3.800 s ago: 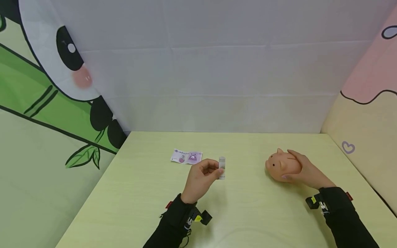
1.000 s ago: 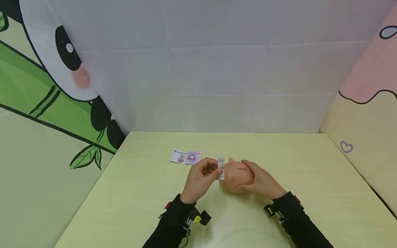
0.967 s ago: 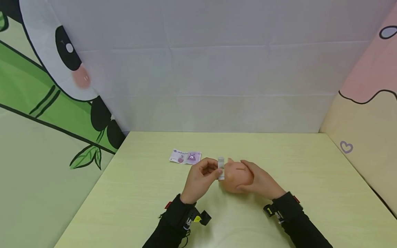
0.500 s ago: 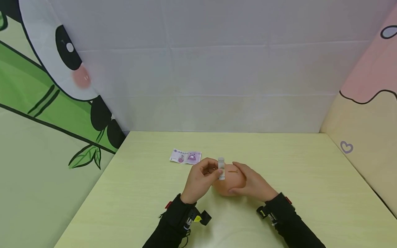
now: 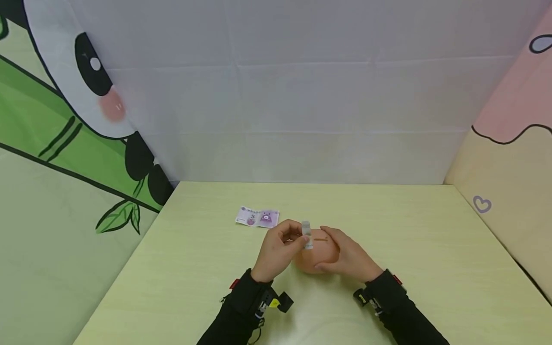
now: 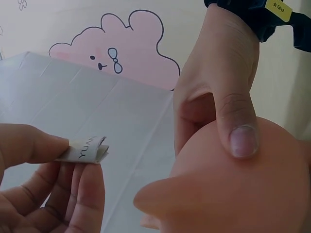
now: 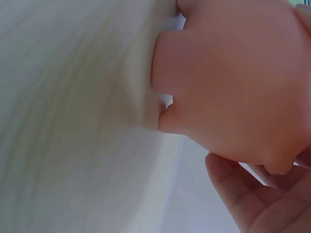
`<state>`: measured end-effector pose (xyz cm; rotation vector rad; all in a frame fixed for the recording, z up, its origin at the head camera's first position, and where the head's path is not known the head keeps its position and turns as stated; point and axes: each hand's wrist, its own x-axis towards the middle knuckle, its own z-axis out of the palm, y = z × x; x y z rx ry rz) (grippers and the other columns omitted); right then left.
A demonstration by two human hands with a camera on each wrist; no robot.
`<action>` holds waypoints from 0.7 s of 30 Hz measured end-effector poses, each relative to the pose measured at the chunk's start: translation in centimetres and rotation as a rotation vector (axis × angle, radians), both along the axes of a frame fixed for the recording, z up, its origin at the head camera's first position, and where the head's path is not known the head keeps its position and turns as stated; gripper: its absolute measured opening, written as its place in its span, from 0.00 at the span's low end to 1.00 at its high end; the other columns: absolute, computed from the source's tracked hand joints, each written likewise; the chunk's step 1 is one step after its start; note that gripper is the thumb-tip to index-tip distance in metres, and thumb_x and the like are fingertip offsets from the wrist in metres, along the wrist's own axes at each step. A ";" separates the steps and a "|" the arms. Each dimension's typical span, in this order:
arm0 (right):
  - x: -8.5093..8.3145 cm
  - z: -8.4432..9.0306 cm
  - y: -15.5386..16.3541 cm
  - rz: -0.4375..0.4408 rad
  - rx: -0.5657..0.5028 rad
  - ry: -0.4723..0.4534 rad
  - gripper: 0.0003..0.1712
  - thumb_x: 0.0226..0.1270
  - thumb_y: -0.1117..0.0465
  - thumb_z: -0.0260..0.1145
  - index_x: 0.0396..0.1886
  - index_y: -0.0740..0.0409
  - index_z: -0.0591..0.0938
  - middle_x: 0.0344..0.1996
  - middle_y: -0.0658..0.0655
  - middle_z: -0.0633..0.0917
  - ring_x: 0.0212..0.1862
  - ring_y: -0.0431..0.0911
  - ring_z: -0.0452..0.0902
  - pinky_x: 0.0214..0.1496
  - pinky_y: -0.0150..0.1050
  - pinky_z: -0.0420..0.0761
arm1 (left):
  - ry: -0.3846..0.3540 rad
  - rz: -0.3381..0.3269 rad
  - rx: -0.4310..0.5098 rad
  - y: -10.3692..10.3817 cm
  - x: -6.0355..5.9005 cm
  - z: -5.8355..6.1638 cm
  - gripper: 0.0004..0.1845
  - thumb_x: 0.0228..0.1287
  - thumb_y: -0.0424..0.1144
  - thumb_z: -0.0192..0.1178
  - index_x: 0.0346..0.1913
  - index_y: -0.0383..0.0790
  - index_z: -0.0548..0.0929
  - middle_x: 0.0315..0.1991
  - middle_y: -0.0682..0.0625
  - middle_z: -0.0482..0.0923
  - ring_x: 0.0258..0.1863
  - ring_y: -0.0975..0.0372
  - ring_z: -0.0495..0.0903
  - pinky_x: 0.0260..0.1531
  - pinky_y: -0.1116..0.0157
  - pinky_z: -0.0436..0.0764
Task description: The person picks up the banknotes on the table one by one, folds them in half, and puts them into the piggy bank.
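Left hand (image 5: 275,251) (banknote (image 5: 257,217) beyond) partly hides piggy bank (image 5: 320,252).

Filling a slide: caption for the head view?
Left hand pinches a folded note near a piggy bank gripped by the right hand; a purple banknote lies on the table.

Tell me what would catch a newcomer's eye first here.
Probably the large cartoon face on the backdrop, at the head view's upper left. Next, the pink piggy bank mid-table, gripped by the right hand, while the left hand pinches a folded paper close by. Just beyond the left hand lies a purple-printed note.
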<state>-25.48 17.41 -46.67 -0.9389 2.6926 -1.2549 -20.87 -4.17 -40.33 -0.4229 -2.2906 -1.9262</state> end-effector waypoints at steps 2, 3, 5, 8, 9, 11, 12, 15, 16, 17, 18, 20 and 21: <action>0.0 0.0 0.0 0.003 0.002 0.009 0.54 0.53 0.41 0.75 0.74 0.57 0.62 0.64 0.59 0.74 0.59 0.52 0.76 0.52 0.46 0.80 | -0.003 -0.003 -0.004 0.1 0.0 -0.1 0.07 0.63 0.29 0.64 0.42 0.33 0.81 0.41 0.38 0.82 0.37 0.64 0.78 0.38 0.72 0.78; -0.1 0.0 0.0 0.005 0.002 0.012 0.54 0.53 0.41 0.75 0.74 0.57 0.62 0.64 0.59 0.74 0.59 0.52 0.76 0.52 0.46 0.80 | -0.005 -0.003 -0.006 0.1 -0.1 -0.1 0.06 0.63 0.29 0.64 0.42 0.33 0.82 0.41 0.39 0.82 0.37 0.64 0.78 0.38 0.72 0.78; -0.1 -0.1 0.0 0.008 0.000 0.019 0.53 0.54 0.41 0.75 0.74 0.57 0.62 0.65 0.59 0.74 0.59 0.52 0.76 0.52 0.46 0.80 | -0.011 -0.002 -0.007 0.2 -0.1 -0.2 0.06 0.63 0.29 0.63 0.42 0.34 0.82 0.40 0.40 0.82 0.37 0.65 0.78 0.38 0.71 0.79; -0.2 -0.3 0.0 0.015 -0.006 0.021 0.53 0.54 0.42 0.75 0.74 0.57 0.62 0.65 0.59 0.74 0.59 0.52 0.76 0.52 0.45 0.81 | -0.007 0.000 -0.005 0.3 -0.1 -0.2 0.06 0.63 0.29 0.63 0.42 0.34 0.82 0.40 0.40 0.82 0.37 0.65 0.79 0.38 0.71 0.79; -0.2 -0.4 0.1 0.017 -0.007 0.021 0.53 0.54 0.42 0.75 0.74 0.56 0.62 0.65 0.59 0.74 0.59 0.52 0.76 0.52 0.45 0.81 | -0.001 -0.002 -0.006 0.3 -0.1 -0.3 0.06 0.63 0.29 0.63 0.42 0.34 0.82 0.40 0.40 0.82 0.37 0.65 0.79 0.39 0.71 0.79; -0.2 -0.4 0.1 0.023 -0.012 0.019 0.53 0.54 0.42 0.75 0.74 0.56 0.62 0.65 0.58 0.74 0.59 0.52 0.76 0.53 0.45 0.80 | 0.019 -0.010 -0.015 0.3 -0.3 -0.3 0.06 0.63 0.30 0.64 0.42 0.34 0.82 0.40 0.40 0.82 0.38 0.65 0.79 0.39 0.71 0.80; -0.2 -0.4 0.1 0.026 -0.016 0.016 0.53 0.54 0.42 0.75 0.74 0.57 0.62 0.65 0.58 0.74 0.59 0.51 0.76 0.53 0.45 0.80 | 0.030 -0.014 -0.024 0.4 -0.4 -0.4 0.06 0.63 0.30 0.64 0.42 0.34 0.82 0.40 0.40 0.82 0.38 0.64 0.79 0.40 0.71 0.80; -0.2 -0.3 0.2 0.036 -0.035 0.010 0.52 0.54 0.43 0.76 0.74 0.56 0.62 0.65 0.57 0.73 0.59 0.50 0.76 0.53 0.44 0.80 | 0.066 -0.025 -0.060 0.6 -1.0 -0.6 0.05 0.64 0.30 0.63 0.42 0.34 0.82 0.40 0.41 0.82 0.38 0.63 0.80 0.40 0.72 0.80; -0.3 -0.3 0.2 0.038 -0.043 0.008 0.52 0.54 0.43 0.76 0.73 0.55 0.63 0.65 0.57 0.73 0.59 0.50 0.76 0.53 0.43 0.80 | 0.082 -0.026 -0.074 0.6 -1.3 -0.6 0.05 0.64 0.30 0.63 0.42 0.35 0.81 0.40 0.41 0.82 0.38 0.63 0.79 0.40 0.72 0.80; -0.3 -0.3 0.2 0.042 -0.049 0.008 0.52 0.53 0.43 0.76 0.73 0.54 0.63 0.65 0.56 0.74 0.59 0.50 0.76 0.53 0.42 0.80 | 0.096 -0.027 -0.086 0.7 -1.4 -0.6 0.05 0.64 0.30 0.63 0.42 0.35 0.81 0.40 0.41 0.82 0.38 0.62 0.79 0.40 0.72 0.80; -0.3 -0.3 0.2 0.045 -0.056 0.005 0.52 0.53 0.43 0.76 0.73 0.53 0.63 0.65 0.55 0.74 0.59 0.49 0.76 0.53 0.42 0.80 | 0.108 -0.030 -0.094 0.8 -1.6 -0.6 0.05 0.64 0.30 0.63 0.42 0.34 0.81 0.40 0.41 0.82 0.38 0.61 0.79 0.40 0.72 0.80; -0.3 -0.3 0.2 0.051 -0.067 0.008 0.51 0.52 0.42 0.76 0.73 0.50 0.64 0.66 0.54 0.73 0.59 0.48 0.76 0.53 0.42 0.80 | 0.128 -0.039 -0.110 1.1 -1.9 -0.5 0.06 0.64 0.30 0.63 0.42 0.34 0.81 0.40 0.41 0.82 0.39 0.59 0.80 0.39 0.73 0.80; -0.4 -0.3 0.3 0.053 -0.069 0.010 0.51 0.52 0.42 0.76 0.73 0.48 0.64 0.66 0.53 0.73 0.60 0.48 0.76 0.54 0.42 0.80 | 0.132 -0.046 -0.115 1.2 -2.0 -0.5 0.06 0.64 0.30 0.63 0.42 0.33 0.81 0.40 0.40 0.82 0.39 0.58 0.80 0.40 0.73 0.80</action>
